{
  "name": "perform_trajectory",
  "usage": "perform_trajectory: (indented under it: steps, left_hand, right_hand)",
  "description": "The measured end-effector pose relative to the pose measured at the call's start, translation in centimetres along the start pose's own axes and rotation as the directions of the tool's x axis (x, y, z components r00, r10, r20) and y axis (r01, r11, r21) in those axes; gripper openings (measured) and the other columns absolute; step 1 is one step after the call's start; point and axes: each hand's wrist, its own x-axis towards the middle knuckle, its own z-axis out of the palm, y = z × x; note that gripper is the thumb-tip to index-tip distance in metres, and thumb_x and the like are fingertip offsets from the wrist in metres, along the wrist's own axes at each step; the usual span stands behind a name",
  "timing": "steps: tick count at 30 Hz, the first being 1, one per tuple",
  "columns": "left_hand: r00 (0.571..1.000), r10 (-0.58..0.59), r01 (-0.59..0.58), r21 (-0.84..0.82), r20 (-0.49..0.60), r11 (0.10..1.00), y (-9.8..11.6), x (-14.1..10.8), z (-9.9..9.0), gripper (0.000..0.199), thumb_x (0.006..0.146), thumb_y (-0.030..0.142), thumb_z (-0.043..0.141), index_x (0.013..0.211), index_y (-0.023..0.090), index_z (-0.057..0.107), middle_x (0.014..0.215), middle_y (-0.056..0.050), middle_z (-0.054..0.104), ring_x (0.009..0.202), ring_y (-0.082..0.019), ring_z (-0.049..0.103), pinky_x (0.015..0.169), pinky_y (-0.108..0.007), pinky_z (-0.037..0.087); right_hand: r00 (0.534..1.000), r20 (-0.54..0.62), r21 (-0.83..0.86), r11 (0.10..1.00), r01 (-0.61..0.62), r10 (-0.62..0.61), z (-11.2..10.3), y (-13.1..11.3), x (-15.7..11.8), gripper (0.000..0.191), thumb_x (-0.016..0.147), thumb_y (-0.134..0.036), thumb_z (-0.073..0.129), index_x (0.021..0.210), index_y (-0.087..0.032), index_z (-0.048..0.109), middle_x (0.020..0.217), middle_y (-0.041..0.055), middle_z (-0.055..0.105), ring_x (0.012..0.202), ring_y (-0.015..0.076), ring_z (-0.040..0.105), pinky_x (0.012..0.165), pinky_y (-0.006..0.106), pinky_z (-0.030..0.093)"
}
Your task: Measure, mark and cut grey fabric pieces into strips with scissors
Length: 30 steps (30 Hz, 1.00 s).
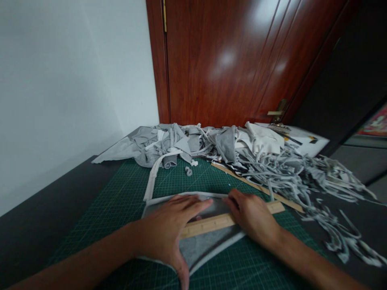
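A piece of grey fabric [199, 245] with pale edges lies on the green cutting mat [105, 225]. Across it runs a wooden ruler [211, 224], slanting up toward the right. My left hand [167, 223] is spread over the fabric and the ruler's left part, thumb pointing toward me and fingers reaching right. On the right, my right hand [254, 213] rests over the ruler, its fingers curled together near the fabric's far edge. Whatever those fingers hold, if anything, is hidden. Slight blur softens both hands.
Crumpled grey fabric [151, 143] piles up at the back, beside a heap of cut grey strips [281, 169] on the right. Another wooden strip [260, 187] lies slanted by that heap. A small fabric roll [188, 171] sits on the mat. Behind stands a reddish-brown door [217, 64].
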Motion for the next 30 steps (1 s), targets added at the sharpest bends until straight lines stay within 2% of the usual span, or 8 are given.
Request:
perform_trajectory:
  steps: [5, 7, 9, 11, 15, 22, 25, 30]
  left_hand:
    - [0.997, 0.079, -0.080, 0.078, 0.020, 0.994, 0.1, 0.9, -0.1, 0.139, 0.041, 0.079, 0.096, 0.160, 0.024, 0.050, 0.168, -0.020, 0.046, 0.155, -0.050, 0.041, 0.130, -0.068, 0.023]
    - [0.994, 0.103, -0.101, 0.065, -0.031, 0.993, -0.3, 0.8, 0.4, 0.128, 0.039, 0.080, 0.096, 0.150, 0.026, 0.061, 0.163, -0.018, 0.053, 0.153, -0.049, 0.044, 0.129, -0.068, 0.023]
    - [0.992, 0.111, -0.110, 0.027, -0.059, 0.994, -0.5, 0.5, 0.7, 0.124, 0.041, 0.080, 0.096, 0.148, 0.027, 0.062, 0.165, -0.018, 0.051, 0.154, -0.047, 0.043, 0.130, -0.066, 0.022]
    - [0.995, 0.094, -0.094, 0.000, -0.037, 0.996, -0.5, 0.2, 0.7, 0.118, 0.054, 0.079, 0.093, 0.153, 0.025, 0.058, 0.172, -0.018, 0.042, 0.159, -0.044, 0.036, 0.132, -0.064, 0.020]
    - [0.999, 0.038, -0.039, 0.017, 0.026, 0.999, 0.0, -0.3, 0.2, 0.068, 0.097, 0.053, 0.070, 0.156, 0.024, 0.056, 0.174, -0.014, 0.038, 0.163, -0.036, 0.030, 0.132, -0.061, 0.023]
    - [0.978, 0.198, -0.187, 0.134, -0.069, 0.973, 0.5, -0.6, 1.2, 0.057, 0.097, 0.018, 0.065, 0.152, 0.033, 0.058, 0.164, -0.007, 0.056, 0.157, -0.030, 0.044, 0.133, -0.051, 0.025]
    - [0.958, 0.267, -0.256, 0.104, -0.103, 0.961, 1.1, -0.8, 1.3, 0.057, 0.092, 0.008, 0.063, 0.142, 0.034, 0.062, 0.151, -0.003, 0.066, 0.145, -0.027, 0.056, 0.128, -0.042, 0.033]
    - [0.970, 0.224, -0.223, 0.026, -0.093, 0.975, 1.7, -1.0, 0.6, 0.038, 0.095, 0.008, 0.058, 0.126, 0.029, 0.068, 0.133, -0.004, 0.072, 0.125, -0.025, 0.064, 0.109, -0.034, 0.049]
  right_hand:
    - [0.998, -0.005, 0.033, 0.998, 0.059, -0.059, 1.0, -4.2, 0.3, 0.015, 0.105, -0.017, 0.061, 0.092, -0.020, 0.068, 0.084, 0.0077, 0.080, 0.076, 0.0262, 0.075, 0.066, 0.033, 0.048]
    - [0.972, -0.117, 0.034, 0.978, 0.207, -0.202, 1.3, -4.6, -0.5, 0.013, 0.102, -0.012, 0.061, 0.094, -0.019, 0.069, 0.094, 0.0102, 0.077, 0.089, 0.0302, 0.072, 0.078, 0.039, 0.053]
    - [0.903, -0.193, 0.060, 0.914, 0.402, -0.385, 1.4, -4.7, -1.8, 0.015, 0.100, -0.008, 0.059, 0.100, -0.018, 0.070, 0.104, 0.0118, 0.074, 0.098, 0.0317, 0.068, 0.087, 0.045, 0.055]
    - [0.836, -0.185, 0.137, 0.829, 0.542, -0.516, 1.4, -4.6, -3.2, 0.017, 0.100, -0.007, 0.057, 0.104, -0.018, 0.070, 0.103, 0.0111, 0.072, 0.093, 0.0281, 0.067, 0.081, 0.040, 0.058]
    - [0.782, -0.140, 0.206, 0.754, 0.623, -0.608, 1.6, -4.4, -5.2, 0.021, 0.102, -0.006, 0.054, 0.103, -0.019, 0.069, 0.096, 0.0077, 0.074, 0.084, 0.0227, 0.071, 0.072, 0.031, 0.059]
    - [0.787, -0.114, 0.161, 0.771, 0.616, -0.606, 3.8, -4.3, -7.0, 0.015, 0.101, -0.010, 0.062, 0.094, -0.022, 0.068, 0.075, 0.0000, 0.073, 0.059, 0.0160, 0.067, 0.048, 0.026, 0.048]
    - [0.825, -0.177, 0.244, 0.788, 0.566, -0.537, 5.2, -4.4, -7.5, 0.020, 0.102, -0.014, 0.059, 0.085, -0.023, 0.066, 0.067, -0.0003, 0.069, 0.053, 0.0153, 0.064, 0.044, 0.027, 0.046]
    - [0.894, -0.131, 0.417, 0.794, 0.442, -0.429, 6.5, -4.0, -8.0, 0.025, 0.107, -0.024, 0.057, 0.083, -0.025, 0.064, 0.073, -0.0002, 0.071, 0.057, 0.0149, 0.068, 0.050, 0.025, 0.054]
